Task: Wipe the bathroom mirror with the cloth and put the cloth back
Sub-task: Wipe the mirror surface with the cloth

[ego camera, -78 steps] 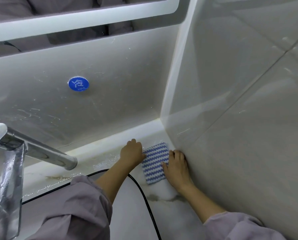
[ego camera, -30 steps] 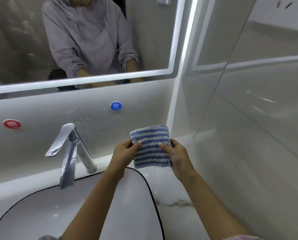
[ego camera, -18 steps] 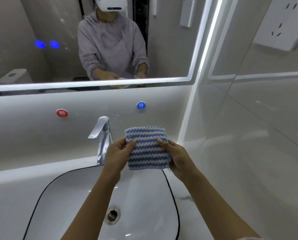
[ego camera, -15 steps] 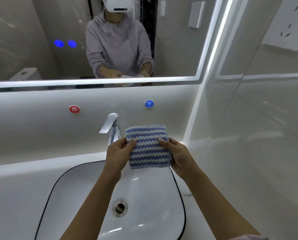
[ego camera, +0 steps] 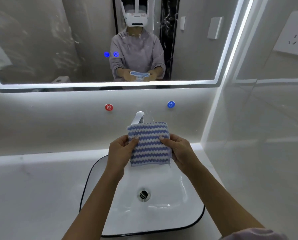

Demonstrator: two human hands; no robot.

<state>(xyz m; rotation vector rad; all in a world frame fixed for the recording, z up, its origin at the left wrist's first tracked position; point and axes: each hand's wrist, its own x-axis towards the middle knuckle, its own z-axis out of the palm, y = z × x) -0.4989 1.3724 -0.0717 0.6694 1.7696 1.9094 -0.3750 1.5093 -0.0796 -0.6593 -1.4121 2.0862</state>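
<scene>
Since the earlier frame, both hands have lifted the cloth [ego camera: 150, 144] from the counter corner to above the sink [ego camera: 188, 217]. Left hand [ego camera: 121, 150] and right hand [ego camera: 181, 150] pinch its sides, spreading it flat, probably ready for the smeared mirror [ego camera: 58, 40]

Your left hand [ego camera: 121, 150] and right hand [ego camera: 181, 150] are raised ahead at 12 o'clock, forearms converging, thumbs pinched closed on top.
</scene>
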